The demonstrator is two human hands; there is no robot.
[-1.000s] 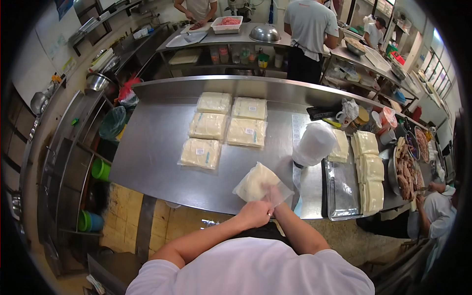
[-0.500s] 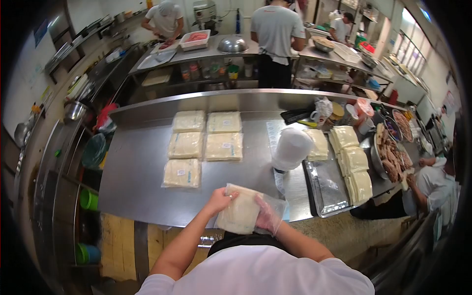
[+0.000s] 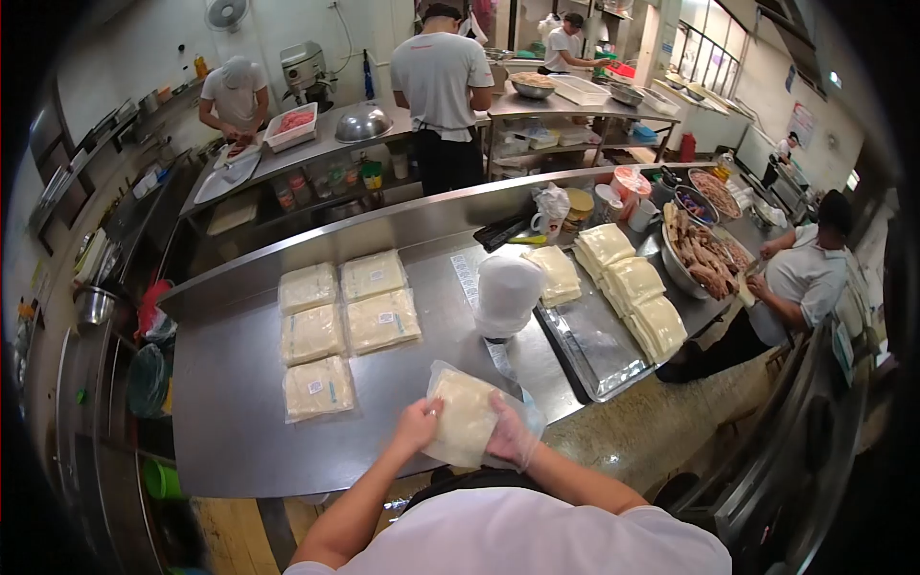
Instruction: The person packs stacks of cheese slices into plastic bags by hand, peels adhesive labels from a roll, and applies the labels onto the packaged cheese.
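Note:
A clear plastic bag of pale square sheets (image 3: 460, 407), perhaps dough wrappers, is held over the steel table's front edge. My left hand (image 3: 418, 426) is bare and closed on its left side, thumb on top. On its right side grips my right hand (image 3: 513, 436), in a clear plastic glove. Several similar sealed packs (image 3: 318, 388) lie in two columns on the table to the left, some with a printed label. Stacks of bare pale sheets (image 3: 634, 283) rest on and beside a metal tray (image 3: 604, 369) to the right.
A white rounded cylindrical object (image 3: 506, 292) stands on the table beside a strip of printed labels (image 3: 466, 278). A bowl of meat (image 3: 695, 254) sits at the right, near a seated co-worker (image 3: 800, 273). Other people work at the back counters. A raised steel ledge (image 3: 383, 216) borders the table.
The camera view has turned to the right, so the table and packs appear shifted left and tilted. Both hands still hold the bag, which looks slightly more tilted.

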